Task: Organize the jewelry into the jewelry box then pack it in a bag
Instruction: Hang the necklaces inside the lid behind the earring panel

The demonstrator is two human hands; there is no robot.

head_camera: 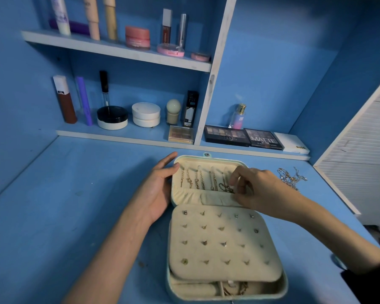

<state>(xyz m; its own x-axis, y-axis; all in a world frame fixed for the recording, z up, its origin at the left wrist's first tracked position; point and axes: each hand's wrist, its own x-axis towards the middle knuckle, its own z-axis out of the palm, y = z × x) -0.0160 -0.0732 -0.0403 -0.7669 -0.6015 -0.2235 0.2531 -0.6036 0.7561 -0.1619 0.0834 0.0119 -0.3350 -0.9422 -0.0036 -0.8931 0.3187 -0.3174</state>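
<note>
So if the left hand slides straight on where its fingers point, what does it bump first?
The left hand would probably meet the shelf edge near the gold palette; depth is unclear.

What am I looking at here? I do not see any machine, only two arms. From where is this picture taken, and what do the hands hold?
There is no machine: these are a person's two bare hands. The single picture comes from a camera worn on the head, looking forward and down. On the blue table lies an open jewelry box. Its lid opens away from the person, with chains hanging in a row inside it. The near half carries a cream panel with small earrings. The left hand rests open against the lid's left edge. The right hand reaches into the lid. Its fingers curl at one chain, but whether they pinch it is too small to tell. Loose chains lie on the table to the right. Shelves behind hold cosmetics.
</note>
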